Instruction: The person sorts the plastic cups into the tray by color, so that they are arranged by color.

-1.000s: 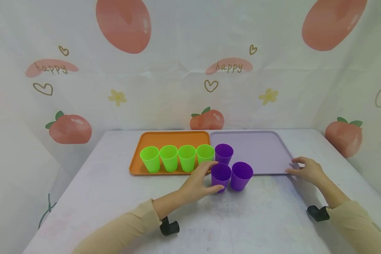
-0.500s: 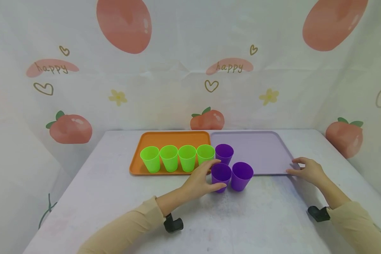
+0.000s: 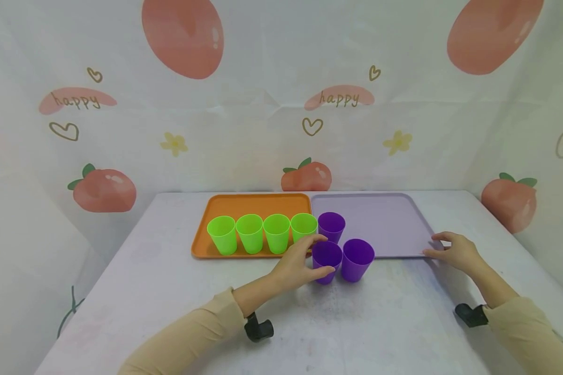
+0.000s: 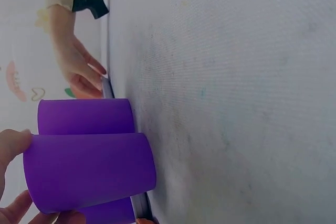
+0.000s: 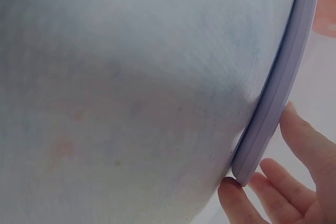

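Observation:
My left hand (image 3: 294, 266) curls round a purple cup (image 3: 326, 263) that stands upright on the table in front of the trays. In the left wrist view the thumb touches the rim of this held cup (image 4: 89, 171) and the fingertips lie along its opposite side. A second purple cup (image 3: 356, 261) stands close to its right; a third purple cup (image 3: 331, 226) is behind, on the near left part of the lavender tray (image 3: 380, 224). At that tray's near right corner, my right hand (image 3: 456, 253) pinches the edge, thumb and fingers on the tray rim (image 5: 262, 129) in the right wrist view.
An orange tray (image 3: 258, 202) adjoins the lavender one on its left. Several bright green cups, such as the leftmost green cup (image 3: 222, 235), stand in a row along its near side. Both trays lie on a pale table (image 3: 380, 323) before a printed backdrop (image 3: 244, 140).
My left hand has shifted slightly to the right, its fingers and thumb reaching a little farther round the purple cup. The right hand and the trays stay in place.

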Available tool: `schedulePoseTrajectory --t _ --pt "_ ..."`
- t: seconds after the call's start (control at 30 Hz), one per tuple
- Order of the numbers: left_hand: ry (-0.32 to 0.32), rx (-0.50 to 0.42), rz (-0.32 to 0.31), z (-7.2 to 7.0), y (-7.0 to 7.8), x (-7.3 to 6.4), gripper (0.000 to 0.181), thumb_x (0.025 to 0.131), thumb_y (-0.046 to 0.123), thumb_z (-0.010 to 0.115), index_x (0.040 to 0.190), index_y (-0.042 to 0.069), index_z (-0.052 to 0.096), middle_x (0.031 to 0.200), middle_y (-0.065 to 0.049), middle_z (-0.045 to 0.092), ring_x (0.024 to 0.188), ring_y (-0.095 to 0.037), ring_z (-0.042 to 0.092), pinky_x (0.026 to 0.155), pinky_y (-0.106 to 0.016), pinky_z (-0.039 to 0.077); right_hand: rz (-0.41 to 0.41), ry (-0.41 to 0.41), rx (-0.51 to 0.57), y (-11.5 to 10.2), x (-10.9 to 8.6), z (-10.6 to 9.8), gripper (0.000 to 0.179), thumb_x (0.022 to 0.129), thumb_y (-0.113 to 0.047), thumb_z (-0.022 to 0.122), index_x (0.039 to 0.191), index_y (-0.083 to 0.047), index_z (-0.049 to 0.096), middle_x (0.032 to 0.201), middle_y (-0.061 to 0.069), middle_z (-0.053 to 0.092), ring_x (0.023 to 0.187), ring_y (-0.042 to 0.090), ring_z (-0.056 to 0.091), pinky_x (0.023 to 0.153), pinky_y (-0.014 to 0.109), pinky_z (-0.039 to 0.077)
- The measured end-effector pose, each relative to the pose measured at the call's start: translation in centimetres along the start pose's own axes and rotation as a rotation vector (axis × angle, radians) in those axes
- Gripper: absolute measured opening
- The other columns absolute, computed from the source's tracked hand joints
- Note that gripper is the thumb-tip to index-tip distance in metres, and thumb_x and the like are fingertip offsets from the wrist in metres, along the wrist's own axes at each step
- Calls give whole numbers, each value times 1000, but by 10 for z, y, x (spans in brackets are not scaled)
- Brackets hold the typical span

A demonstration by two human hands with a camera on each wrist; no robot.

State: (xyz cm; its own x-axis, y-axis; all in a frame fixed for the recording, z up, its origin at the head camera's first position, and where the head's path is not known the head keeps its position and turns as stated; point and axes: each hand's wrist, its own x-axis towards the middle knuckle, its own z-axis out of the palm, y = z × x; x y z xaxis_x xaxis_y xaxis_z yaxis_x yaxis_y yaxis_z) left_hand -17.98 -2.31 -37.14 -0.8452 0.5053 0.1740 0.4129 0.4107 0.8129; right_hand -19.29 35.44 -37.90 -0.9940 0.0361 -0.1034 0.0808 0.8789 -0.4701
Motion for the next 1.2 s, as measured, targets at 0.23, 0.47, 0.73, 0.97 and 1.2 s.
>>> schedulePoseTrajectory --t 0.23,0.47,0.73,0.97,1.2 --pt "11 -23 1 -2 1 1 56 78 20 75 126 7 49 127 -8 56 117 -21 56 97 -33 51 -2 0 1 1 0 1 69 80 -36 70 121 15 46 128 43 38 109 56 47 83 56 50" --pt "11 -38 9 -4 2 0 55 78 19 75 125 6 49 126 -9 56 117 -23 56 96 -33 52 7 -4 6 2 1 1 68 81 -34 70 121 15 46 128 43 37 109 56 46 83 57 50" --pt "1 -30 -2 -9 9 -1 55 78 19 75 126 8 49 127 -7 55 118 -21 55 96 -34 52 4 -8 9 2 1 1 69 81 -35 70 121 15 45 128 43 37 109 56 47 81 55 51" --pt "0 -28 11 -13 14 0 55 79 21 75 125 9 49 126 -6 55 115 -21 56 93 -37 54 -1 -7 5 2 1 1 69 80 -35 70 121 15 46 128 43 38 109 56 47 81 54 51" --pt "11 -2 42 -19 25 3 53 79 22 74 125 10 50 125 -7 54 111 -23 58 89 -38 55 -10 2 -7 3 1 1 68 80 -34 71 120 15 47 127 43 39 107 55 49 79 53 52"
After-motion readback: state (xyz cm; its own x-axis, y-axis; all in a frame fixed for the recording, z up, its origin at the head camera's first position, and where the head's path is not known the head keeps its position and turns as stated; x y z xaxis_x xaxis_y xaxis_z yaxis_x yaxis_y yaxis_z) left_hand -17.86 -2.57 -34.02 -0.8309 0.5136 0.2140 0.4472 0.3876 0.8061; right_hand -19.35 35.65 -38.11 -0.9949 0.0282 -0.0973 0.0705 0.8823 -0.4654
